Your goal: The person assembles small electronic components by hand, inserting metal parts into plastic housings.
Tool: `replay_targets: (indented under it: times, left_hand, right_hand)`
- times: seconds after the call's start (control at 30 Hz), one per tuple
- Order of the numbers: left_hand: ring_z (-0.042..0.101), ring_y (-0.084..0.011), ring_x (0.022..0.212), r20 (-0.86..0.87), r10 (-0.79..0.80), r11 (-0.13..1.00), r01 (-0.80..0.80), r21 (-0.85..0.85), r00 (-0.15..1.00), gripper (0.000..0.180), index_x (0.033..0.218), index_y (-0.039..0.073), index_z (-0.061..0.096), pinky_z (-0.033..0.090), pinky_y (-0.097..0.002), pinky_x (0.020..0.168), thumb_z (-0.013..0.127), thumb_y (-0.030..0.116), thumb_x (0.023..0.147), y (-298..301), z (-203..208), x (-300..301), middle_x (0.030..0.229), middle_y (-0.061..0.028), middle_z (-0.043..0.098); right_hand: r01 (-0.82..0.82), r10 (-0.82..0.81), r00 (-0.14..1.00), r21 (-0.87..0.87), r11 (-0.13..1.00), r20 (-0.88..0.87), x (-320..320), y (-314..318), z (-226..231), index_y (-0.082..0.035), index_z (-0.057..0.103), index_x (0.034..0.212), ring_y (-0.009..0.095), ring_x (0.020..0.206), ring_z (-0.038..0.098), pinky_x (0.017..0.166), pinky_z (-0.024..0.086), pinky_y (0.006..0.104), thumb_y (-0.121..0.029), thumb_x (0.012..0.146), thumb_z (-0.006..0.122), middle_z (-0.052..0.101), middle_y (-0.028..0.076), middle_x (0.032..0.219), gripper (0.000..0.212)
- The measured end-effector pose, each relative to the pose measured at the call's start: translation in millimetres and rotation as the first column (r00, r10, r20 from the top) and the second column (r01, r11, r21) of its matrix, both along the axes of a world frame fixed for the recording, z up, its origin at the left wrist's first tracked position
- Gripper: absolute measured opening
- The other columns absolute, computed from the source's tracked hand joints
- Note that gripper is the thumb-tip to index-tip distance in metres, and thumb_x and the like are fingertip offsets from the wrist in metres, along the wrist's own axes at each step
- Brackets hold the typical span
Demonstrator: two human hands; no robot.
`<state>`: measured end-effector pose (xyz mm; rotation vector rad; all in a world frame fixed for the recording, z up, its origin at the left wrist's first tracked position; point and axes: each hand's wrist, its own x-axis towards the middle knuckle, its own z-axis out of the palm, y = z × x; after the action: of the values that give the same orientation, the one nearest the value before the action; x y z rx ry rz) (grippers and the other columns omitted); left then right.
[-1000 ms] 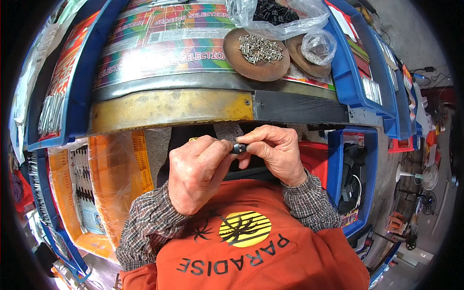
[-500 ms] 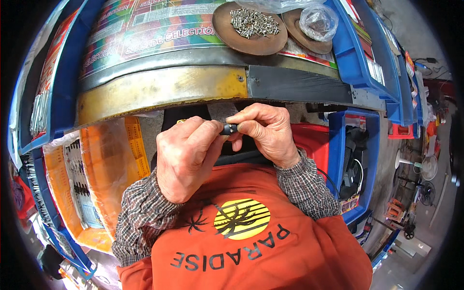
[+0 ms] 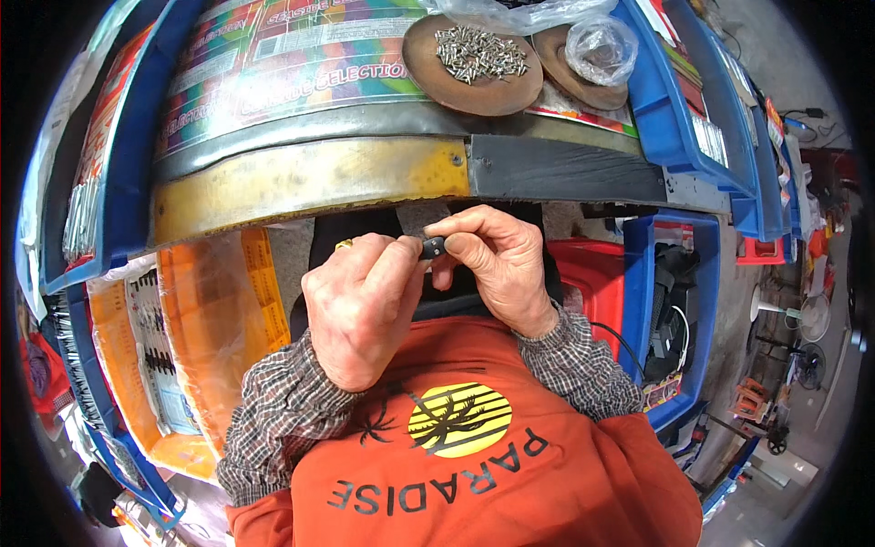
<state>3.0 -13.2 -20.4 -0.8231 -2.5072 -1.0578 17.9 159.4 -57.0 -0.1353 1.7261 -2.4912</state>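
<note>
Between my two hands, just off the near edge of the bench, is a small black part (image 3: pixel 433 247) with shiny metal spots on its end. My left hand (image 3: pixel 361 305) pinches it from the left, thumb and forefinger closed; a ring shows on one finger. On the other side my right hand (image 3: pixel 499 266) grips it between thumb and fingertips. The fingers hide most of the part, so its exact kind does not show. On the bench beyond, a round brown dish (image 3: pixel 428 77) holds a heap of small silver metal pins (image 3: pixel 481 55).
A second brown dish (image 3: pixel 583 91) carries a clear plastic bag (image 3: pixel 602 47). Blue bins (image 3: pixel 674 128) flank the bench. Lower right, a blue crate (image 3: pixel 700 337) holds black parts beside a red container (image 3: pixel 583 278). An orange lined box (image 3: pixel 214 314) stands at left.
Both hands keep their pinch on the small black part, which has turned slightly. The whole view has shifted a little.
</note>
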Motion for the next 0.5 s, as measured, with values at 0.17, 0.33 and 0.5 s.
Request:
replay_targets:
  times: [0.17,0.33,0.5]
  left_hand:
    - [0.057,-0.0235,0.058,-0.031,-0.013,1.0,0.012,-0.018,0.999,0.024,0.088,0.003,0.063,0.046,-0.0337,0.051,0.071,-0.003,0.066,1,-4,0,0.068,-0.0067,0.054]
    - [0.056,-0.0228,0.058,-0.048,-0.017,0.999,0.015,-0.048,0.999,0.022,0.087,0.003,0.063,0.046,-0.0332,0.051,0.069,-0.002,0.067,2,-5,1,0.067,-0.0063,0.053]
    - [0.057,-0.022,0.058,-0.081,-0.039,0.998,0.035,-0.055,0.996,0.025,0.09,0.002,0.062,0.047,-0.0326,0.05,0.067,0.0,0.066,3,-9,2,0.07,-0.0061,0.053]
  right_hand:
    - [-0.024,0.019,0.997,0.06,0.998,0.08,3,0,5,0.001,0.065,0.107,0.005,0.062,0.056,0.055,0.047,0.0185,-0.016,0.095,0.062,0.064,0.002,0.075,0.02]
    - [-0.035,0.017,0.988,0.112,0.993,0.155,4,-2,14,0.0,0.064,0.107,0.002,0.06,0.055,0.053,0.044,0.0159,-0.015,0.094,0.064,0.063,0.001,0.074,0.02]
    - [-0.039,0.0,0.969,0.15,0.988,0.248,2,-2,17,0.0,0.065,0.103,0.001,0.059,0.054,0.051,0.044,0.0155,-0.007,0.092,0.063,0.063,0.001,0.074,0.013]
